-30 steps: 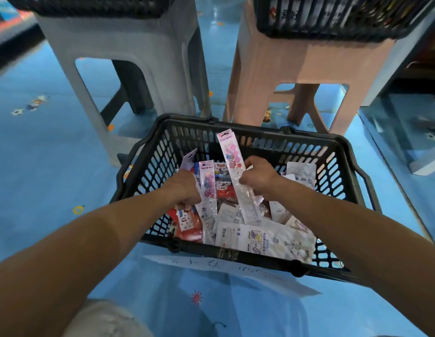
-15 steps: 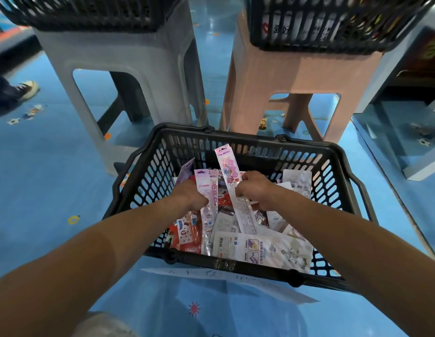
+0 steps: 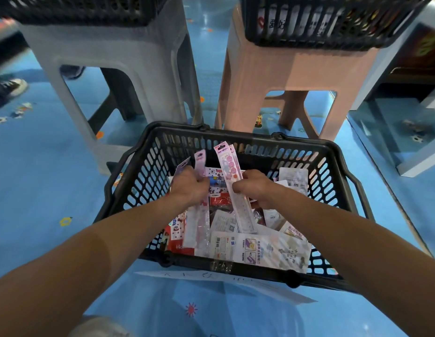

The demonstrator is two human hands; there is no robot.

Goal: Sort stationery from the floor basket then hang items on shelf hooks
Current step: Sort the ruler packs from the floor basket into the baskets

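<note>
A black plastic floor basket (image 3: 148, 164) stands on the blue floor, full of packaged stationery. My right hand (image 3: 256, 188) grips a long pink ruler pack (image 3: 230, 171) that sticks up over the basket's middle. My left hand (image 3: 189, 186) holds a bunch of similar long pale pink packs (image 3: 199, 220) at the basket's left side. Flat white packets (image 3: 260, 249) and red packets (image 3: 177, 239) lie beneath both hands.
A grey stool (image 3: 119, 59) and a pink stool (image 3: 284, 69) stand just behind the basket, each carrying a black basket (image 3: 333, 23). A white paper label (image 3: 236, 285) lies at the basket's front. A person's shoe (image 3: 10, 87) shows at far left. A shelf base (image 3: 406, 132) is on the right.
The view has tilted up a little. My left hand has lifted its packs slightly higher; my right hand keeps hold of the ruler pack.
</note>
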